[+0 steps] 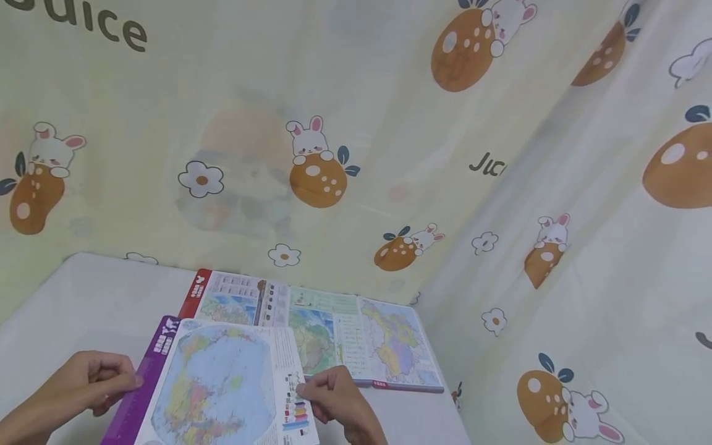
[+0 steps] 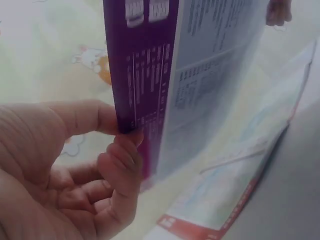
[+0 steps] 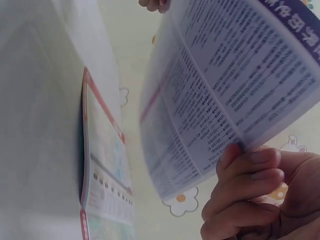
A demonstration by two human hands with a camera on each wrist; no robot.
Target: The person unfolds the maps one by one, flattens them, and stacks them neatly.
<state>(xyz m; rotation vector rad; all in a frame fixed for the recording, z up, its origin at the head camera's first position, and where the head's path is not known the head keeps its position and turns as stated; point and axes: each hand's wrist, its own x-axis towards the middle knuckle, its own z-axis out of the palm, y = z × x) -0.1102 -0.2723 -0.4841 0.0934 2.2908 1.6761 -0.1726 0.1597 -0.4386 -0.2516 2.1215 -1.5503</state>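
A world map sheet (image 1: 222, 377) with a purple edge strip (image 1: 139, 389) is held up between both hands, above the white table. My left hand (image 1: 89, 383) pinches the purple strip between thumb and forefinger; the left wrist view shows this grip close up. On the opposite edge, my right hand (image 1: 342, 402) grips the sheet with thumb and fingers. The sheet's back (image 3: 215, 85), covered in printed text, faces the right wrist camera. Behind it, flat on the table, lie a red-edged map sheet (image 1: 230, 303) and another map (image 1: 392, 340) to its right.
The white table (image 1: 94, 296) reaches back to a pale curtain (image 1: 356, 80) printed with rabbits, orange fruit and flowers. More of this curtain (image 1: 606, 296) hangs along the right side.
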